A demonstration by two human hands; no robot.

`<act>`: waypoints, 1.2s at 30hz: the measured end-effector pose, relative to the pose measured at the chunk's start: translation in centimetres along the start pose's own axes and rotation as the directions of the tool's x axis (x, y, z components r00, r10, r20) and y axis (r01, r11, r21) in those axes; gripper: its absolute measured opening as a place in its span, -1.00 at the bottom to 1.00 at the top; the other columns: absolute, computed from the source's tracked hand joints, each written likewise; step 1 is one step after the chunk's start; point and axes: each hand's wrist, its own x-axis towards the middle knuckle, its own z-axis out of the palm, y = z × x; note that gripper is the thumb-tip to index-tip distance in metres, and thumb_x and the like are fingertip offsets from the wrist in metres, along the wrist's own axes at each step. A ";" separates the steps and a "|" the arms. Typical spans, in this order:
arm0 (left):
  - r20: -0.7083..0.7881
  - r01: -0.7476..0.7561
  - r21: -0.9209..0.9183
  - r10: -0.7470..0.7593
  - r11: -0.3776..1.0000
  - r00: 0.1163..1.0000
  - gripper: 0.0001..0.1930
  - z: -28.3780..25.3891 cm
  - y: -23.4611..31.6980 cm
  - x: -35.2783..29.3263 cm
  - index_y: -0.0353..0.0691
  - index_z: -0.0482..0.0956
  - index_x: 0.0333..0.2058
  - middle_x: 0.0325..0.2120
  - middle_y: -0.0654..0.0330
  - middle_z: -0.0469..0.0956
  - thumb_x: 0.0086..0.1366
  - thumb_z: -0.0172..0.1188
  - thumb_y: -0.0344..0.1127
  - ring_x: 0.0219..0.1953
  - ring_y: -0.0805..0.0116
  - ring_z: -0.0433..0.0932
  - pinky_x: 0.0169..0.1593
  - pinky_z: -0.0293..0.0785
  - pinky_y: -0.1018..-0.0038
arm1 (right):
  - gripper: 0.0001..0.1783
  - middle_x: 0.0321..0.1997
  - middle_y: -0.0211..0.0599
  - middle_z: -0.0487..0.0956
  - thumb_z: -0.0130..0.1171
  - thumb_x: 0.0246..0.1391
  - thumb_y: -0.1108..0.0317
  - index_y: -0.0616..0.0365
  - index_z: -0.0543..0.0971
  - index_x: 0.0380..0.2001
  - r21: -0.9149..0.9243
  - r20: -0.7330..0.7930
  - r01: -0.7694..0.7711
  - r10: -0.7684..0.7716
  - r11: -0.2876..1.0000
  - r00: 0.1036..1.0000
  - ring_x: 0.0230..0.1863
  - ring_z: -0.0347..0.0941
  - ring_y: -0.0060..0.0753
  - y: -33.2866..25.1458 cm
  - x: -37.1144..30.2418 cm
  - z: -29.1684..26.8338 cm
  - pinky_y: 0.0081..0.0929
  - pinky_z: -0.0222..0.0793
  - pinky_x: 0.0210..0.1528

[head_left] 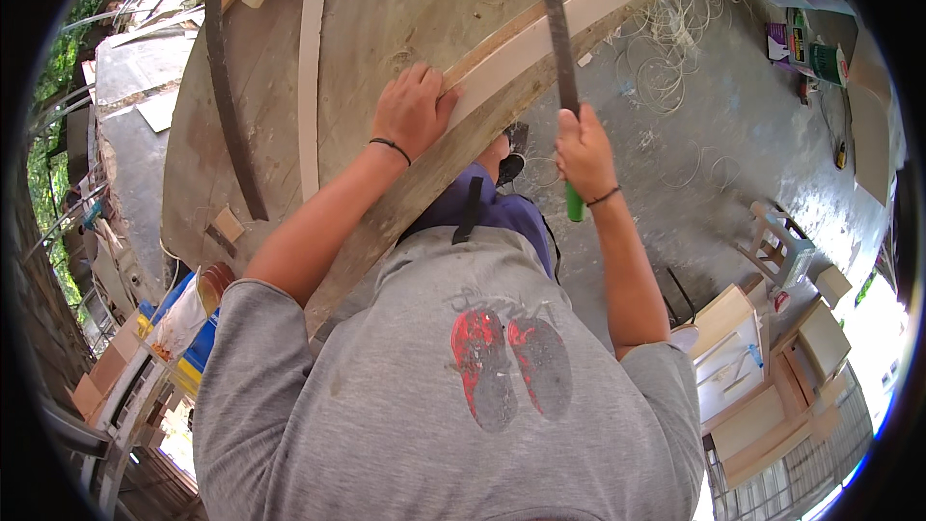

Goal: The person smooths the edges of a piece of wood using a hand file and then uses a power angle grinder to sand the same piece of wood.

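A long wooden strip (516, 69) with a pale face and a brown edge lies slantwise along the near right edge of the round worktable (386, 14). My left hand (415, 108) is closed over its near end, holding it against the tabletop. In my right hand (584, 152) is a long, dark, flat file (557, 34) with a green handle (575, 203). The fist wraps the handle, and the blade points away from me, crossing over the strip toward its far end. Whether the blade touches the strip I cannot tell.
To the left on the table lie a pale strip (311, 77), a dark curved strip (229, 101) and a small wood block (229, 224). Tangled pale cord (670, 48) covers part of the floor at right. A stool (779, 246) and wooden pieces (748, 415) stand lower right.
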 end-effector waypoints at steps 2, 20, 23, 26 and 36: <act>-0.019 -0.020 0.003 0.020 1.000 1.000 -0.69 0.3 0.0 0.1 -0.27 0.39 -0.47 -0.46 0.02 0.39 0.24 0.12 -0.12 -0.34 -0.02 0.45 -0.29 0.34 0.17 | -0.68 -0.59 -0.17 0.39 -0.08 0.28 0.13 0.19 0.31 -0.33 -0.178 -0.036 0.118 -0.126 0.977 0.991 -0.59 0.35 -0.23 -0.9 1.6 3.2 -0.37 0.27 -0.54; 0.027 0.045 -0.041 -0.044 0.998 0.999 -0.38 0.0 -0.2 -0.1 -0.29 0.42 -0.54 -0.48 0.03 0.41 0.17 0.10 0.28 -0.37 -0.02 0.45 -0.25 0.36 0.19 | -0.66 -0.51 -0.01 0.46 -0.09 0.25 0.15 0.27 0.36 -0.32 -0.065 -0.059 0.033 -0.037 0.997 0.998 -0.41 0.44 0.01 0.1 1.4 5.5 -0.19 0.34 -0.33; -0.056 0.023 -0.082 -0.028 0.996 0.998 -0.36 0.4 -0.3 -0.3 -0.30 0.42 -0.57 -0.50 0.04 0.40 0.14 0.11 0.31 -0.39 0.00 0.45 -0.26 0.36 0.21 | -0.64 -0.48 0.10 0.47 -0.10 0.24 0.14 0.30 0.37 -0.31 -0.047 -0.057 -0.087 0.084 0.995 0.995 -0.38 0.45 0.12 -0.6 -1.1 4.6 -0.17 0.34 -0.31; -0.009 0.053 -0.095 -0.054 0.994 0.999 -0.34 0.1 0.2 0.2 -0.29 0.41 -0.61 -0.50 0.04 0.41 0.13 0.10 0.33 -0.39 0.01 0.45 -0.25 0.35 0.21 | -0.66 -0.56 -0.12 0.47 -0.07 0.25 0.14 0.26 0.38 -0.27 -0.248 -0.120 0.233 -0.269 0.940 0.956 -0.56 0.47 -0.34 1.8 1.6 7.6 -0.34 0.34 -0.53; -0.043 0.096 -0.092 -0.101 0.991 0.994 -0.29 0.9 -0.1 -0.2 -0.30 0.41 -0.64 -0.51 0.05 0.43 0.07 0.12 0.39 -0.38 0.04 0.46 -0.25 0.36 0.25 | -0.68 -0.57 -0.16 0.46 -0.08 0.25 0.17 0.27 0.39 -0.29 -0.090 -0.070 0.023 -0.029 0.996 0.997 -0.56 0.45 -0.33 1.1 -0.4 7.7 -0.34 0.33 -0.50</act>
